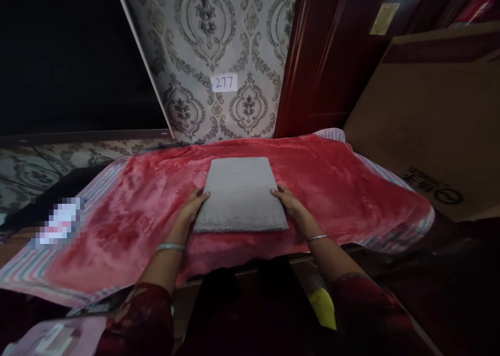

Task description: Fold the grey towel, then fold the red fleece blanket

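A grey folded towel (240, 192) lies flat in the middle of a red plush blanket (336, 189) spread over a table. My left hand (193, 206) rests against the towel's left edge, its fingers laid flat and together on the cloth. On the opposite edge my right hand (288, 202) touches the towel with its fingers stretched out. Neither hand grips anything. Both wrists carry a thin silver bangle.
A patterned wallpaper wall with a paper label reading 277 (224, 82) stands behind the table. A dark red door (332, 59) is at the back right, and a large cardboard box (433, 121) leans at the right. A dark screen (70, 53) fills the upper left.
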Tool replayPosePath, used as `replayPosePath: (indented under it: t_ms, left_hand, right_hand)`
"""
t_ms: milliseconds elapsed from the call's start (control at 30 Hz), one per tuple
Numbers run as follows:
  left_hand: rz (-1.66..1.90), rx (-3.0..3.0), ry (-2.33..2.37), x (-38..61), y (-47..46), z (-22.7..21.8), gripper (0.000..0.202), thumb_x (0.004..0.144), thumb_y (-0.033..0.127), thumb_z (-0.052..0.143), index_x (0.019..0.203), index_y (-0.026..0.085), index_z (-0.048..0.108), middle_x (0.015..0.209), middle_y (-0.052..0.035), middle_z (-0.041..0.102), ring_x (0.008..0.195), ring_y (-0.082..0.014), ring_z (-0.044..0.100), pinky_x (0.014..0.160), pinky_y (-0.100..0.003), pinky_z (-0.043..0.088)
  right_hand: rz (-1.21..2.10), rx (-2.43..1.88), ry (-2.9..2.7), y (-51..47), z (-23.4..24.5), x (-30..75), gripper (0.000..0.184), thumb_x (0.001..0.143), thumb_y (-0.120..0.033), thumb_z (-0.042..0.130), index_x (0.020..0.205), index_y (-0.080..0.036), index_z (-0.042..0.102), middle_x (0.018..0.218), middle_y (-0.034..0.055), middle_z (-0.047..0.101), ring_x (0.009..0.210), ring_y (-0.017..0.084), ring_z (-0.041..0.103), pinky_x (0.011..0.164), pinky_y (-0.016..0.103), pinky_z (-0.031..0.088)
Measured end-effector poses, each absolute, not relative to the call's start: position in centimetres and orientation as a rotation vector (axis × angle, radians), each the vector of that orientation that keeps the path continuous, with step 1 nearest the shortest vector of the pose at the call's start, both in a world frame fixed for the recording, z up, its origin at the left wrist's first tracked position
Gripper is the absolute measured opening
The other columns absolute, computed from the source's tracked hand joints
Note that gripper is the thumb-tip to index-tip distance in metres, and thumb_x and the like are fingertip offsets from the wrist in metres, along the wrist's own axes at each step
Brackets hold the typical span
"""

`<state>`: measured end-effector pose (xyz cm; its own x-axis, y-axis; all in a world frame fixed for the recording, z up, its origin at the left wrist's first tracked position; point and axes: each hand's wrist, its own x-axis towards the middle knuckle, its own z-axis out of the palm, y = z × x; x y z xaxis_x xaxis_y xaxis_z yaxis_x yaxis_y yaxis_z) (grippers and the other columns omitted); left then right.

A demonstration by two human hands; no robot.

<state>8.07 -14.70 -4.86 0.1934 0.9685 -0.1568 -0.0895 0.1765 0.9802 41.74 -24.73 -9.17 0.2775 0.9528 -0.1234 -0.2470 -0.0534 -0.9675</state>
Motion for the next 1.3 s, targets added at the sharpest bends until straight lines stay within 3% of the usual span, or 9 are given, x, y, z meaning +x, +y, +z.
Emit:
replayPosePath:
  t_ms: [267,400,600,733,900,1000,1067,1200,1300]
  left_hand:
    - [0.924,0.966,0.992,7.9,-15.7,-3.3,0.055,0.060,0.017,0.087,0.111,0.013,0.069,0.090,-0.0069,0.076,0.072,-0.0190,0.070,0.068,-0.028,0.056]
    - [0.960,0.966,1.064,7.7,-16.9,-2.7,0.063,0.059,0.017,0.087,0.119,0.013,0.067,0.094,-0.0092,0.077,0.075,-0.0201,0.071,0.066,-0.029,0.056]
    - [0.924,0.910,0.938,5.3,-22.6,-3.4,0.036,0.063,0.033,0.086,0.092,0.015,0.076,0.096,-0.0127,0.077,0.080,-0.0252,0.072,0.065,-0.032,0.059]
    - [1.125,0.712,0.854,6.4,-27.3,-4.6,0.029,0.064,0.028,0.084,0.089,0.021,0.073,0.102,-0.0075,0.077,0.095,-0.0243,0.073,0.079,-0.034,0.061]
    - [1.231,0.584,0.750,10.3,-29.8,-4.7,0.047,0.065,0.017,0.083,0.107,0.029,0.064,0.118,-0.0003,0.073,0.103,-0.0195,0.071,0.088,-0.033,0.059]
    - [1.178,0.519,0.817,12.3,-30.2,-4.9,0.042,0.066,0.017,0.082,0.102,0.025,0.062,0.113,-0.0040,0.075,0.100,-0.0230,0.072,0.089,-0.037,0.060]
    - [1.173,0.514,0.839,13.5,-30.4,-5.2,0.037,0.069,0.020,0.081,0.101,0.025,0.062,0.114,-0.0059,0.075,0.109,-0.0257,0.071,0.092,-0.038,0.060]
    - [1.301,0.614,0.851,16.2,-30.5,-5.0,0.048,0.073,0.023,0.077,0.116,0.035,0.060,0.131,-0.0026,0.069,0.129,-0.0268,0.061,0.099,-0.038,0.058]
    - [1.240,0.700,0.953,17.1,-30.3,-4.1,0.050,0.075,0.024,0.072,0.121,0.038,0.059,0.136,-0.0053,0.065,0.131,-0.0298,0.059,0.091,-0.042,0.061]
  right_hand:
    - [1.292,-1.192,-0.685,-23.4,-7.3,42.1,0.014,0.084,-0.028,0.065,0.097,-0.022,0.064,0.087,0.0040,0.075,0.076,0.021,0.069,0.077,0.035,0.057]
    - [1.301,-1.216,-0.679,-21.4,-5.6,42.3,0.014,0.084,-0.024,0.062,0.097,-0.022,0.066,0.083,0.0043,0.075,0.074,0.022,0.068,0.077,0.035,0.058]
    - [1.301,-1.235,-0.686,-18.6,-4.0,42.5,0.021,0.083,-0.031,0.066,0.100,-0.019,0.067,0.078,0.0052,0.074,0.068,0.022,0.068,0.074,0.036,0.058]
    - [1.330,-1.263,-0.681,-18.0,-4.2,42.6,0.022,0.082,-0.031,0.067,0.100,-0.018,0.067,0.077,0.0066,0.074,0.065,0.022,0.066,0.071,0.037,0.058]
    - [1.337,-1.282,-0.690,-19.1,-4.4,42.5,0.019,0.079,-0.028,0.071,0.096,-0.020,0.068,0.080,0.0067,0.074,0.070,0.023,0.068,0.073,0.038,0.059]
    - [1.318,-1.292,-0.687,-19.9,-4.5,42.3,0.017,0.080,-0.027,0.071,0.095,-0.020,0.068,0.084,0.0069,0.075,0.072,0.023,0.068,0.074,0.038,0.060]
    - [1.303,-1.305,-0.673,-19.8,-4.6,42.1,0.020,0.079,-0.026,0.071,0.097,-0.019,0.068,0.085,0.0074,0.076,0.071,0.022,0.068,0.074,0.038,0.060]
    - [1.265,-1.331,-0.630,-18.7,-4.7,41.7,0.030,0.075,-0.021,0.072,0.104,-0.018,0.066,0.082,0.0050,0.075,0.064,0.020,0.067,0.069,0.037,0.059]
    - [1.240,-1.332,-0.593,-18.5,-4.6,41.3,0.030,0.075,-0.015,0.067,0.105,-0.019,0.065,0.078,0.0019,0.074,0.063,0.019,0.066,0.069,0.035,0.059]
